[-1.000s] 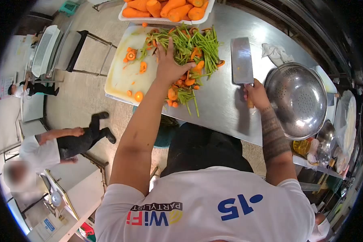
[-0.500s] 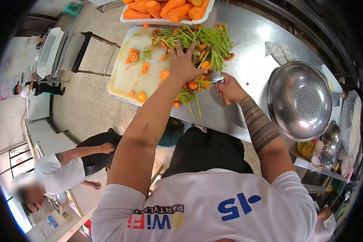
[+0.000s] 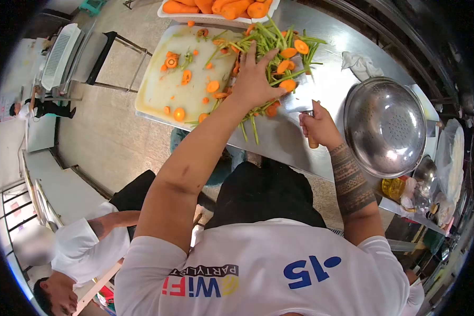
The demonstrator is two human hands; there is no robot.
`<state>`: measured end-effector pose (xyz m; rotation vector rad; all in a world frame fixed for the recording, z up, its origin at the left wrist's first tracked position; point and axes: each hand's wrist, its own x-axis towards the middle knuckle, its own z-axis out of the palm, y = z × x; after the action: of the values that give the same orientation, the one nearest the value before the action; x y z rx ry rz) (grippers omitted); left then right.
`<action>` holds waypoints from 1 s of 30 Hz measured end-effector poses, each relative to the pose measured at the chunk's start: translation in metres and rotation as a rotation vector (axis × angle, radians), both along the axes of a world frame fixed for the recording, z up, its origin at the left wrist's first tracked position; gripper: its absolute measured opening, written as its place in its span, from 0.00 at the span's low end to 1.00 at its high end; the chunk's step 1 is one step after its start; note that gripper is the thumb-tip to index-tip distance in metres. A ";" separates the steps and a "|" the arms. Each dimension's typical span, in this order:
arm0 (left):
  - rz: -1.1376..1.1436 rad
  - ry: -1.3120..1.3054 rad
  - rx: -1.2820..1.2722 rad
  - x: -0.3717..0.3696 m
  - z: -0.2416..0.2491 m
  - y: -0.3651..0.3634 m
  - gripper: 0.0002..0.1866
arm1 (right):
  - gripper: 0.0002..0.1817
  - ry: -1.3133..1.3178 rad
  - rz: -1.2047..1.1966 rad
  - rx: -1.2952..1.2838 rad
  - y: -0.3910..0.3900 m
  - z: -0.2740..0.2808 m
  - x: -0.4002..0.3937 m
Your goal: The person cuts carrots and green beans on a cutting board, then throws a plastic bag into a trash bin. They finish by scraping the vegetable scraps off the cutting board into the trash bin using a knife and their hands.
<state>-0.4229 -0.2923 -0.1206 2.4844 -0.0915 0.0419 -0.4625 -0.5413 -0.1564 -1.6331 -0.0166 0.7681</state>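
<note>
My left hand (image 3: 255,81) lies with fingers spread on a heap of green stems (image 3: 274,42) and cut carrot ends at the right side of a white cutting board (image 3: 155,95). In my right hand (image 3: 321,125) is the wooden handle of a cleaver, gripped in a closed fist. The wide metal cleaver blade (image 3: 299,104) reaches left beneath the heap's edge, partly hidden. Several orange carrot slices (image 3: 287,85) rest on and around the blade. More carrot pieces (image 3: 179,114) lie scattered over the board.
A white crate (image 3: 195,17) of whole carrots stands behind the board. To the right on the steel table (image 3: 295,142) are a large metal colander (image 3: 384,126) and a crumpled cloth (image 3: 361,66). A co-worker (image 3: 89,237) is at the lower left.
My right hand and the cleaver have shifted right, off the board's side. My left hand moved slightly right with the heap, and carrot slices now show on top of the stems.
</note>
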 end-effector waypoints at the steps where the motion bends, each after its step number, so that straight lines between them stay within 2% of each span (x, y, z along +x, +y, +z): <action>1: -0.010 -0.024 -0.019 -0.005 0.004 -0.002 0.58 | 0.14 -0.006 -0.018 0.006 -0.003 0.006 -0.007; 6: 0.000 -0.135 -0.072 -0.041 0.029 -0.010 0.57 | 0.15 -0.062 -0.036 -0.018 -0.011 0.046 -0.040; 11: 0.113 -0.263 -0.076 -0.099 0.054 0.002 0.57 | 0.17 -0.098 0.011 -0.063 0.005 0.089 -0.075; 16: 0.309 -0.319 -0.136 -0.184 0.064 0.038 0.58 | 0.19 -0.068 0.187 -0.100 0.041 0.108 -0.109; 18: 0.397 -0.340 -0.095 -0.223 0.059 0.056 0.60 | 0.20 -0.245 0.386 -0.121 0.060 0.103 -0.118; 21: 0.545 -0.339 -0.124 -0.278 0.034 0.073 0.59 | 0.17 -0.551 0.616 -0.174 0.090 0.096 -0.133; 23: 0.654 -0.273 -0.174 -0.310 -0.002 0.083 0.58 | 0.12 -0.665 0.748 -0.234 0.109 0.062 -0.140; 26: 0.723 -0.038 -0.160 -0.346 -0.084 0.105 0.57 | 0.10 -0.702 0.752 -0.385 0.143 0.013 -0.151; 28: 0.639 0.264 -0.057 -0.366 -0.144 0.131 0.51 | 0.11 -0.716 0.696 -0.381 0.148 0.013 -0.155; 30: 0.671 0.358 -0.112 -0.364 -0.145 0.150 0.46 | 0.11 -0.695 0.628 -0.381 0.143 0.025 -0.158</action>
<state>-0.7871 -0.1419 -0.2660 2.2623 0.8662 -0.1116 -0.6204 -0.3981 -0.1318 -2.2279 -0.9648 0.6429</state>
